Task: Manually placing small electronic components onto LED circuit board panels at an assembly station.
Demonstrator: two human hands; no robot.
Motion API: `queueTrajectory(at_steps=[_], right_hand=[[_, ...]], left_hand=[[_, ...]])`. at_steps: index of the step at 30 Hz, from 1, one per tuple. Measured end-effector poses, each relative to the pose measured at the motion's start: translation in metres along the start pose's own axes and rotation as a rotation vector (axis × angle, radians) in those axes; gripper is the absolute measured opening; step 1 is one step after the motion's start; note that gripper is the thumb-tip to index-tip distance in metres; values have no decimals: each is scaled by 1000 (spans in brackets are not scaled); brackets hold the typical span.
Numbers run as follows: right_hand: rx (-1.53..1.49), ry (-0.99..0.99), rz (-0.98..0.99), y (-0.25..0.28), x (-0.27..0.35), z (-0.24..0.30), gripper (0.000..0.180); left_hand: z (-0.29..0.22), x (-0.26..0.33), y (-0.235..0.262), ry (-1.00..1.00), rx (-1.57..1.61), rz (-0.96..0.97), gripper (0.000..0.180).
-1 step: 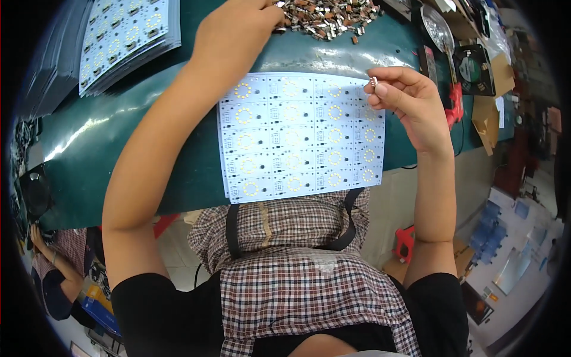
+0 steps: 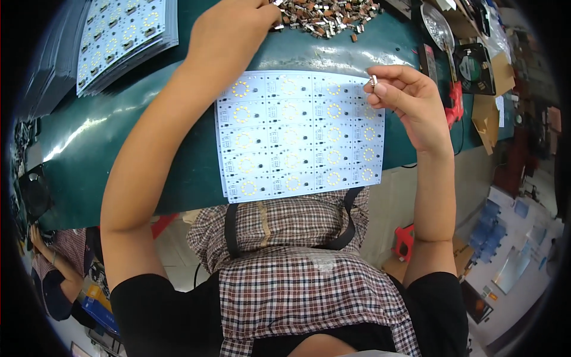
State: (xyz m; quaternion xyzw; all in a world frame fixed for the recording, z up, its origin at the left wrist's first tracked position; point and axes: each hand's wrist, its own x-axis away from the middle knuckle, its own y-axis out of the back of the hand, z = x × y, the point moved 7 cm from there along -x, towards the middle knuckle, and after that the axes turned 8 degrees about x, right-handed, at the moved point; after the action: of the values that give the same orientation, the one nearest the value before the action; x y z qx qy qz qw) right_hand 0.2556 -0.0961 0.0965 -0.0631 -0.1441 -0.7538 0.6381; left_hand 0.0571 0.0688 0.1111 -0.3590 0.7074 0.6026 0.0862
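A white circuit-board panel (image 2: 291, 137) lies on the green tabletop in front of me, with another sheet edge showing beneath it. Rings of yellow LEDs cover it. Above the panel's far right corner, my right hand (image 2: 407, 98) pinches a small metal electronic component with pins (image 2: 373, 83) between thumb and forefinger. My left hand (image 2: 235, 30) reaches past the panel's far left corner to the left edge of a heap of small brown-and-silver components (image 2: 327, 15). Its fingers are curled together there; what they hold, if anything, is hidden.
At the far left stands a stack of similar panels (image 2: 122, 38) with dark parts fitted. A red-handled tool (image 2: 455, 104), a black fan-like unit (image 2: 476, 68) and cardboard (image 2: 488, 122) sit to the right. Another person's arm (image 2: 62, 268) shows at the lower left.
My left hand and forearm have shifted slightly up and left, and the panel appears a little further left. My right hand keeps its pinch in the same place.
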Motion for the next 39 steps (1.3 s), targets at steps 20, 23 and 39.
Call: queueTrajectory(at_steps=[20,23,39], right_hand=[[886,416,-285,-21,9,12,16],[950,477,-305,-25,11,15,16],[1295,734,-332,-44,22,24,19]], left_hand=[[-8,2,36,676,594,216,13],[-13,24,26,781,925,280,21],[-35,78,3,726,1080,309,17]])
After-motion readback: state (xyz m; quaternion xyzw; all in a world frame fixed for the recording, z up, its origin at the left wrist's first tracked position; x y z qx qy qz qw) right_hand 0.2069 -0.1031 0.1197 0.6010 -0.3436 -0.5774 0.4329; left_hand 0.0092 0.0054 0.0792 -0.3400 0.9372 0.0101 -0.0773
